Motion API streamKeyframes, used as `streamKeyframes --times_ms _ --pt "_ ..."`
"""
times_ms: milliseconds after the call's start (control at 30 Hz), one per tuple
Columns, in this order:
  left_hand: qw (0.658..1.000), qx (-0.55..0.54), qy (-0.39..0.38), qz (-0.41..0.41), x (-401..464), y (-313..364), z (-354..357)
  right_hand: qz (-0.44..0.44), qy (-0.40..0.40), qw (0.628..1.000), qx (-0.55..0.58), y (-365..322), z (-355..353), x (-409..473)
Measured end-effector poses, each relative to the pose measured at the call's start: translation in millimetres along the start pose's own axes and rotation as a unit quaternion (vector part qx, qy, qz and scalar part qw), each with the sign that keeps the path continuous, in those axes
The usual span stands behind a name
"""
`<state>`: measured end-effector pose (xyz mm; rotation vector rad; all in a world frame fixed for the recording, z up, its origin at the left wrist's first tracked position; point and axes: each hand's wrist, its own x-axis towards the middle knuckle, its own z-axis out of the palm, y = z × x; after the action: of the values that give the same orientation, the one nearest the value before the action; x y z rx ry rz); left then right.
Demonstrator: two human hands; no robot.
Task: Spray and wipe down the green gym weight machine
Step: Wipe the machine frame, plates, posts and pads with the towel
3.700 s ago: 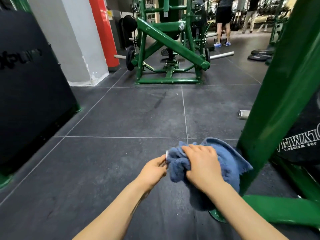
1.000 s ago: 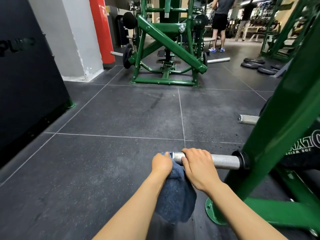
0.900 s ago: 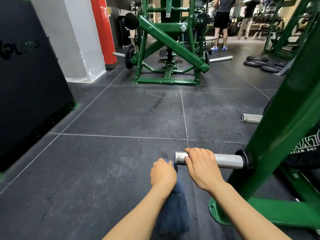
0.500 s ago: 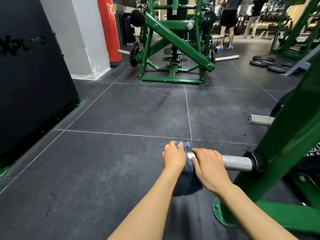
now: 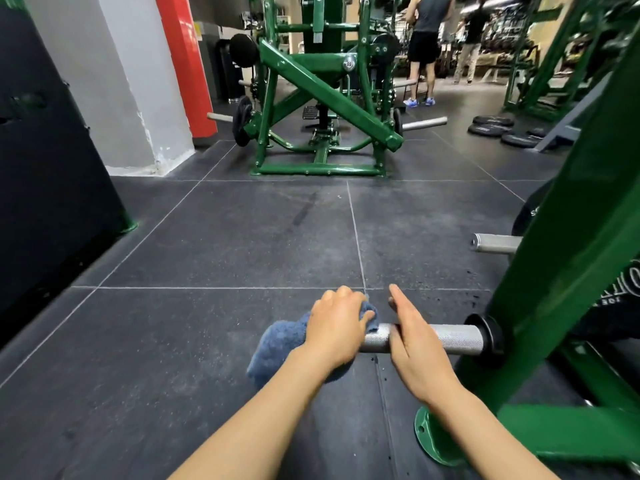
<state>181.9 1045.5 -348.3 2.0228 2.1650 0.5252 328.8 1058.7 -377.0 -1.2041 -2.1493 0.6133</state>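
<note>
So I'm crouched by the green painted steel frame of the weight machine (image 5: 568, 271), which runs up the right side of my view. Its knurled silver metal peg (image 5: 446, 338) sticks out sideways toward me, low over the dark rubber tile floor (image 5: 214, 237).

My left hand (image 5: 337, 329) has the blue terry cloth rag (image 5: 280, 344) bunched around the free end of that peg, fingers curled over it, with most of the rag hanging down and out to the left under my wrist. My right hand (image 5: 414, 344) is laid across the peg just beside the left one, fingers straight and flat, not gripping anything, just resting on top of the metal.

A second silver peg (image 5: 495, 243) pokes out further back on the same frame. Across the floor there's another green machine (image 5: 322, 98), some black weight plates (image 5: 491, 128) lying on the ground to the right of it, a red pillar (image 5: 183, 60), and two people (image 5: 424, 46) standing in the background.
</note>
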Motion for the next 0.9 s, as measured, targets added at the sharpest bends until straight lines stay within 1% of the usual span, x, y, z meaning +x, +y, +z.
streamKeyframes --times_ms 67,167,267,333,433,500,567,667,700,767,833,867,900 --pt "0.996 -0.001 -0.076 0.049 15.9 -0.9 -7.2 0.009 0.017 0.999 0.041 3.1 -0.5 -0.8" --pt "0.98 -0.022 -0.176 0.088 40.3 -1.5 -13.9 0.031 0.073 0.992 0.097 2.6 3.2 -2.6" --pt "0.969 -0.024 -0.222 0.103 57.4 -4.1 -6.3 0.044 0.123 0.988 0.079 3.0 13.2 -1.4" --pt "0.966 0.003 -0.224 0.129 64.0 -3.9 -2.6 0.046 0.146 0.987 0.057 4.6 18.4 -2.4" --pt "0.963 0.025 -0.199 0.179 62.9 -1.9 -0.7 0.062 0.165 0.983 0.053 1.7 20.6 -2.6" --pt "0.966 0.01 -0.167 0.198 61.9 -7.6 1.0 0.074 0.186 0.978 0.051 -0.5 21.0 -1.1" --pt "0.974 -0.005 -0.094 0.208 68.2 -21.1 -0.9 0.082 0.192 0.977 0.042 -3.4 21.8 0.7" --pt "0.978 -0.022 0.029 0.206 86.3 -34.7 -9.3 0.103 0.147 0.984 0.019 -13.1 17.2 4.4" --pt "0.974 -0.05 0.053 0.214 91.8 -31.5 -13.4 0.117 0.124 0.985 0.017 -16.2 12.8 7.5" --pt "0.954 -0.126 0.075 0.259 94.3 -15.1 -23.0 0.153 0.105 0.982 0.023 -25.1 3.2 15.8" --pt "0.925 -0.216 0.085 0.302 90.2 7.8 -31.3 0.182 0.114 0.972 0.093 -33.6 -8.7 25.9" --pt "0.914 -0.261 0.079 0.302 86.0 19.1 -34.7 0.178 0.128 0.965 0.143 -34.5 -13.1 30.0" --pt "0.908 -0.303 0.063 0.284 80.7 28.5 -38.2 0.172 0.142 0.958 0.181 -34.8 -16.5 33.2"
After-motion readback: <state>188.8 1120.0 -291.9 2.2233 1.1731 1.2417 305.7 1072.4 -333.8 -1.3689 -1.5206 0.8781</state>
